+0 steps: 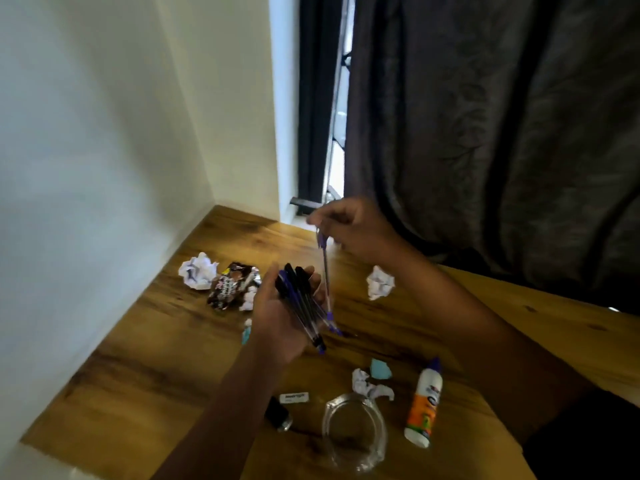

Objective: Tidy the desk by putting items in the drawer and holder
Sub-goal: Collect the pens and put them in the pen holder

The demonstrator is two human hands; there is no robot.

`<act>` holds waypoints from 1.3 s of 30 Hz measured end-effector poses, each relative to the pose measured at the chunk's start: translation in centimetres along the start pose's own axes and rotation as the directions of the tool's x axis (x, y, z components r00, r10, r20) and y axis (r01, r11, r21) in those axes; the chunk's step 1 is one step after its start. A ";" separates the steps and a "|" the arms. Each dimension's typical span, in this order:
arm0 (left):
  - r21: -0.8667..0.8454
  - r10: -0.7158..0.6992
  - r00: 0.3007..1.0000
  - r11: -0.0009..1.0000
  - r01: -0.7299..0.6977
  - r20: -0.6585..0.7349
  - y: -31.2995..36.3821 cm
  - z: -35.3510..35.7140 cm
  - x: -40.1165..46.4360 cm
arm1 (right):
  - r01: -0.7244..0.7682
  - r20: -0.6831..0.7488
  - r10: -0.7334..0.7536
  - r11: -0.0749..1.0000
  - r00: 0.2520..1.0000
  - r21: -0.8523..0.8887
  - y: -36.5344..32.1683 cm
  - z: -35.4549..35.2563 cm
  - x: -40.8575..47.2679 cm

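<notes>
A person's left hand (280, 317), palm up above the middle of a wooden desk (145, 358), holds a bundle of pens (300, 306) with blue and black caps, its fingers curled under the fanned-out barrels. The right hand (349, 226), raised nearer the far edge of the desk, pinches the top of a single blue-capped pen (325, 271) that hangs almost upright, its lower end down beside the bundle. On the desk near the left wall lie a crumpled ball of white paper (198, 275) and, touching it, a crushed dark snack wrapper (231, 284). A second paper ball (380, 282) sits to the right of the hands, towards the far edge. Close to the near edge stands a clear glass holder (353, 431), seen from above, with a crumpled paper scrap (369, 384) at its far rim and a small teal scrap (380, 368) just beyond. A glue bottle (424, 407) with an orange label and purple cap lies on its side to the right of the holder. To the left of the holder are a small white labelled eraser (296, 397) and a dark round object (277, 412), too blurred to identify. A dark curtain (485, 126) hangs behind the desk's far right side.
</notes>
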State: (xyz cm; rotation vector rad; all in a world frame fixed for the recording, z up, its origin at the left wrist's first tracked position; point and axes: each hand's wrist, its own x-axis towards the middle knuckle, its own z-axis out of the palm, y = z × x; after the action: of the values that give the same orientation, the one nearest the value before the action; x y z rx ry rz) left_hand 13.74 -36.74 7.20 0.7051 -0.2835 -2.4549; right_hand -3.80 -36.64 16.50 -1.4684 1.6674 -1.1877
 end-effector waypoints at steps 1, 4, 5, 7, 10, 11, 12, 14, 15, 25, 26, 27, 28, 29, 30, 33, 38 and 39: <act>0.026 -0.020 1.000 0.999 0.019 0.014 -1.0 1.0 0.2 | -0.012 0.003 0.012 0.996 1.000 -0.085 0.7 -0.5 -1.0; 0.080 -0.078 0.996 0.994 0.074 0.039 -4.4 3.7 0.6 | -0.093 -0.057 0.079 0.947 0.995 -0.308 2.9 -1.9 -4.4; 0.093 -0.089 0.995 0.992 0.084 0.049 -5.4 4.4 0.7 | -0.122 -0.084 0.098 0.927 0.992 -0.355 3.4 -2.2 -5.4; 0.132 -0.121 0.990 0.985 0.112 0.067 -7.8 5.6 1.1 | -0.186 -0.162 0.127 0.882 0.979 -0.433 4.1 -3.3 -7.9; 0.178 -0.159 0.984 0.974 0.143 0.077 -11.6 6.7 1.6 | -0.265 -0.280 0.145 0.846 0.949 -0.462 5.1 -5.2 -11.4; 0.189 -0.172 0.982 0.970 0.155 0.076 -13.0 7.1 1.8 | -0.283 -0.313 0.145 0.844 0.938 -0.455 5.5 -5.9 -12.7; 0.203 -0.180 0.981 0.966 0.162 0.072 -14.2 7.3 1.9 | -0.295 -0.340 0.144 0.843 0.929 -0.449 5.9 -6.5 -14.0; 0.244 -0.189 0.980 0.955 0.168 0.063 -16.7 7.7 2.1 | -0.317 -0.375 0.151 0.844 0.915 -0.432 6.7 -7.9 -16.5; 0.264 -0.192 0.979 0.949 0.170 0.063 -17.7 7.9 2.2 | -0.321 -0.389 0.151 0.848 0.909 -0.421 7.1 -8.6 -17.6; 0.312 -0.214 0.975 0.923 0.224 -0.067 -29.1 13.7 3.3 | -0.485 -0.397 0.376 0.845 0.837 -0.223 11.3 -17.2 -28.8; 0.315 -0.210 0.974 0.922 0.225 -0.081 -30.4 14.4 3.4 | -0.507 -0.402 0.403 0.840 0.822 -0.194 11.7 -18.2 -30.1; 0.320 -0.205 0.975 0.921 0.224 -0.091 -31.8 15.0 3.3 | -0.523 -0.413 0.422 0.836 0.807 -0.168 12.1 -19.1 -31.3; 0.317 -0.207 0.973 0.920 0.229 -0.101 -33.4 15.7 3.4 | -0.533 -0.426 0.431 0.833 0.795 -0.151 12.6 -20.2 -32.6; 0.313 -0.209 0.971 0.920 0.237 -0.118 -34.9 16.3 3.6 | -0.545 -0.429 0.442 0.825 0.788 -0.151 12.7 -21.4 -33.5; 0.310 -0.214 0.969 0.919 0.243 -0.126 -36.0 16.9 3.6 | -0.560 -0.417 0.462 0.815 0.783 -0.149 12.9 -22.2 -34.2; 0.298 -0.204 0.967 0.923 0.242 -0.153 -40.3 19.1 4.0 | -0.582 -0.308 0.526 0.803 0.793 -0.128 14.1 -25.9 -36.9; 0.308 -0.169 0.972 0.927 0.213 -0.166 -46.0 22.0 5.1 | -0.573 -0.240 0.541 0.815 0.806 -0.087 16.4 -31.0 -40.2; 0.329 -0.168 0.972 0.920 0.214 -0.164 -47.1 22.6 5.2 | -0.560 -0.231 0.528 0.822 0.818 -0.107 16.7 -31.9 -40.7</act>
State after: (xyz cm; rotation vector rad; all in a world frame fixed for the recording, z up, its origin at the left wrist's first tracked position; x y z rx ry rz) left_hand -23.90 -0.12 7.85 1.0870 -0.6315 -2.5542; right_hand -31.03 9.91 9.86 -0.8694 2.1763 -0.8924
